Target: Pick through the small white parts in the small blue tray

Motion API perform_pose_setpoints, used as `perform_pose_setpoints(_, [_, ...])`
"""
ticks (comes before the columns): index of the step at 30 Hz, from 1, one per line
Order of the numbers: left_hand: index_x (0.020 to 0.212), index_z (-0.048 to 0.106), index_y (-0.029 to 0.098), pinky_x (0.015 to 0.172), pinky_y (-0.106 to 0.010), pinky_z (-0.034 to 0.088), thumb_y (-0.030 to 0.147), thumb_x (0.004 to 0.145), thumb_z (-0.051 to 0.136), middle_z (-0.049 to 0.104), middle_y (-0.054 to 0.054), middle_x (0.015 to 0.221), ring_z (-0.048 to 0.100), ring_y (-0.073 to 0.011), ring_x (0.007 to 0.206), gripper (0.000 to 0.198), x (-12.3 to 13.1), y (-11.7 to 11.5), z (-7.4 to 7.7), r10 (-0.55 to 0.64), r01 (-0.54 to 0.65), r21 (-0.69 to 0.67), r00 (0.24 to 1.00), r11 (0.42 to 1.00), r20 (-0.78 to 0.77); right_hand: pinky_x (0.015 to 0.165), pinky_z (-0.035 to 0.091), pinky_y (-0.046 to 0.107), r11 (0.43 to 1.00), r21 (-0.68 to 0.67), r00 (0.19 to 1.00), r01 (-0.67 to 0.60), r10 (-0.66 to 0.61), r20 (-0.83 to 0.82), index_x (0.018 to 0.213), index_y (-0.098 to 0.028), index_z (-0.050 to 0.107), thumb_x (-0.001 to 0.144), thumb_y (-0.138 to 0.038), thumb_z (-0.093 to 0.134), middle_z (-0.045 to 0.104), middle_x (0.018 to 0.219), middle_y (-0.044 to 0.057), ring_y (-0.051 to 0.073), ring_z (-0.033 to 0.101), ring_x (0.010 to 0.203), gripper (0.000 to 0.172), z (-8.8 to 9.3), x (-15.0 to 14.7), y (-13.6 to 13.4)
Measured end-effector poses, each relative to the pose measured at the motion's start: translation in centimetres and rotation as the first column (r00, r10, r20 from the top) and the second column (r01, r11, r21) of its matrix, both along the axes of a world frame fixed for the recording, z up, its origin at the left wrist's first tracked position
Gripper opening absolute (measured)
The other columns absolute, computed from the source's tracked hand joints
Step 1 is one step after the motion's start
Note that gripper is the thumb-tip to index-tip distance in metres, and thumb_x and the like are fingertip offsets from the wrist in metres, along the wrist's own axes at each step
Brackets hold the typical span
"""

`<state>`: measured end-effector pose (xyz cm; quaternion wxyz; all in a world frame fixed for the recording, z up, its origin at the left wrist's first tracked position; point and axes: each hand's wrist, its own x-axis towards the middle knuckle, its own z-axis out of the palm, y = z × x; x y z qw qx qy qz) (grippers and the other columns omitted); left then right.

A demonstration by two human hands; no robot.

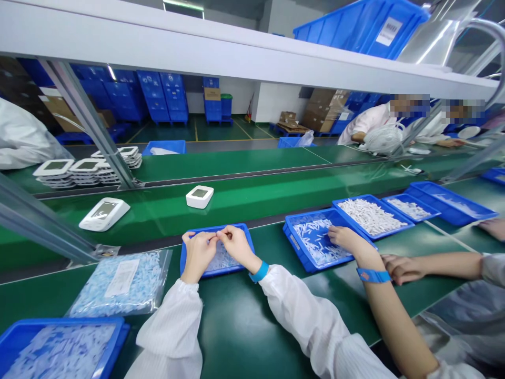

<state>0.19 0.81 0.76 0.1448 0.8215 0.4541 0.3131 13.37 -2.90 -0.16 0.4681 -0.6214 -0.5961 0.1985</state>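
Observation:
My left hand [197,253] and my right hand [235,245] meet over a small blue tray [185,260] of small white parts. Both hands are closed in a pinch, fingertips touching around a tiny piece too small to name. A blue strap [259,272] is on my right wrist. Both arms wear white sleeves.
A co-worker's hand [347,238] reaches into a second blue tray [294,245] at my right. More blue trays [453,202] of white parts line the right. A plastic bag of parts [122,281] and another tray [59,347] lie left. White devices [199,196] [103,213] sit on the green belt.

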Motion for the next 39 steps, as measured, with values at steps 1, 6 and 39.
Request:
perform_pose_setpoints(1, [0.079,0.072,0.026,0.098,-0.046,0.021,0.031,0.085,0.045,0.074,-0.003,0.089,0.063,-0.0206,0.088,0.028,0.0,-0.1,0.1,0.017,-0.017,0.023,1.000,1.000,-0.007,0.058,0.035,0.022,0.999,-0.005,0.999,-0.038,0.038,0.014,0.078,-0.015,0.062,0.089,-0.032,0.048,0.061,0.068,0.001,0.012,0.052,0.062,0.025,0.1,0.4,0.1])
perform_pose_setpoints(6, [0.086,0.070,0.026,0.098,-0.048,0.019,0.034,0.087,0.045,0.073,-0.004,0.095,0.061,-0.0219,0.093,0.026,-0.2,-0.2,0.4,0.001,0.003,0.070,0.999,0.998,-0.044,0.058,0.033,0.021,0.985,-0.036,0.978,-0.170,0.173,0.120,0.070,-0.015,0.060,0.092,-0.028,0.042,0.057,0.064,0.000,0.012,0.049,0.061,0.031,0.6,1.6,0.2])
perform_pose_setpoints(39, [0.067,0.054,0.020,0.064,-0.023,0.038,0.014,0.080,0.041,0.064,0.002,0.066,0.059,-0.0128,0.065,0.019,-0.4,0.8,-0.4,-0.093,0.113,-0.091,0.975,0.989,0.204,0.066,0.037,0.022,0.986,0.028,0.979,-0.164,0.160,0.123,0.078,-0.015,0.061,0.090,-0.018,0.046,0.062,0.076,0.003,0.014,0.054,0.070,0.020,0.8,0.8,-0.1])
